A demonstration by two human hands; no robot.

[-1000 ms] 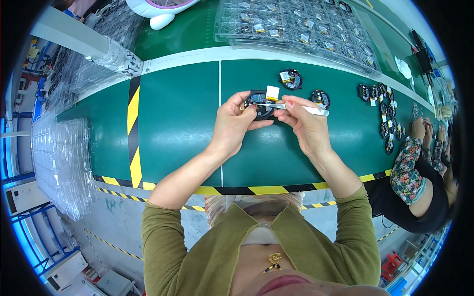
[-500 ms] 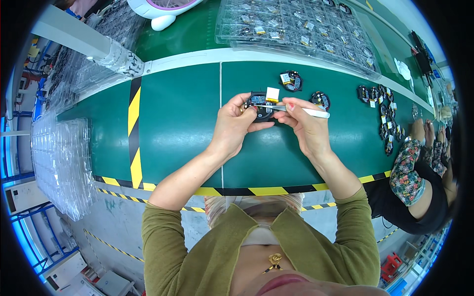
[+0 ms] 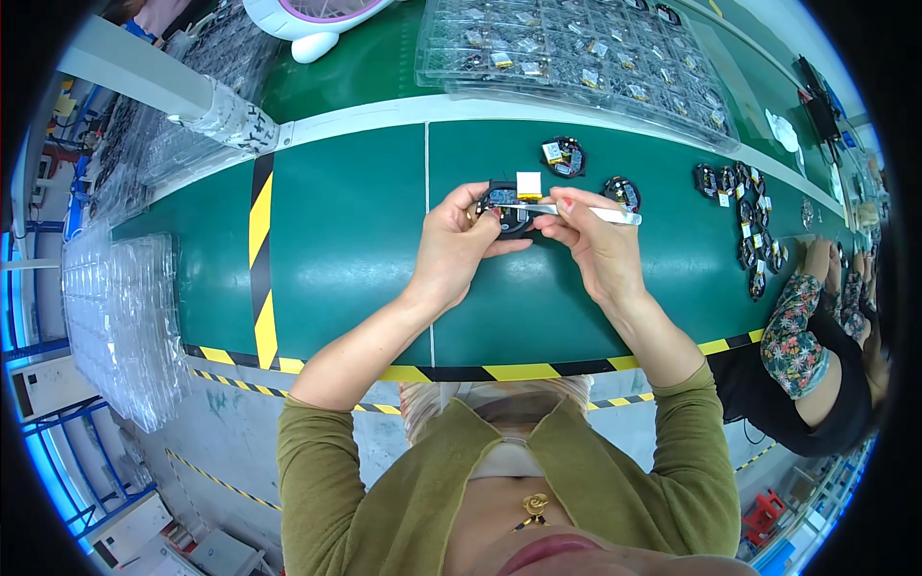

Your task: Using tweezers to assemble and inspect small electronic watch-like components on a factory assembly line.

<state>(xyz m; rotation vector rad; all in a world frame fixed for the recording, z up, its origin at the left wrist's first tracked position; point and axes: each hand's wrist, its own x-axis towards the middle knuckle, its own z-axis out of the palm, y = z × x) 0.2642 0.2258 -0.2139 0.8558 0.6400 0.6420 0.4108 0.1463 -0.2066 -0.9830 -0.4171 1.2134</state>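
Above the green table my left hand grips a round black electronic module by its left side, thumb on the front. A white battery pouch sticks up from the module's upper right edge. Pinched in my right hand is a pair of silver tweezers, its tips pointing left onto the module's circuit board near my left thumb. What the tips touch is too small to make out. Just beyond my hands lie two similar modules, one with a white battery and another to its right.
Clear plastic trays filled with modules stand past the white ledge. A cluster of modules lies at the right, near a co-worker's arm in a floral sleeve. Stacked empty plastic trays are at the left. Striped tape marks the near edge.
Almost nothing differs. The view has shifted very slightly; both hands keep the module and the tweezers in nearly the same position.
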